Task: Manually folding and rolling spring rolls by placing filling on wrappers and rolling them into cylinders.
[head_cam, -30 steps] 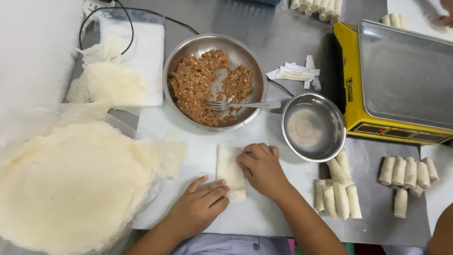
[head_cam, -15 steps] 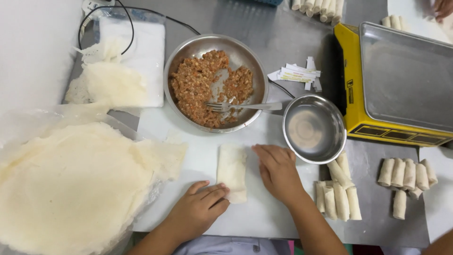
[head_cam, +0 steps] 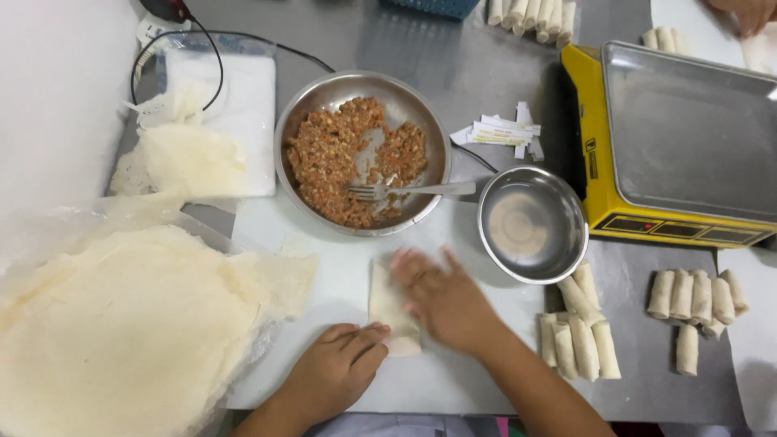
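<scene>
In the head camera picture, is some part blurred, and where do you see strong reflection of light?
In the head view, the right hand is smeared by motion blur, while the left hand on the wrapper is sharper; soft glare lies on the small steel bowl, the scale's tray and the metal table; shadows are faint.

The right hand (head_cam: 441, 299) is blurred, and part of the pale roll (head_cam: 388, 311) is hidden beneath it. A stack of wrappers (head_cam: 113, 340) is cut off at the left edge. Another person's hand (head_cam: 749, 12) is cropped at the top right.
</scene>
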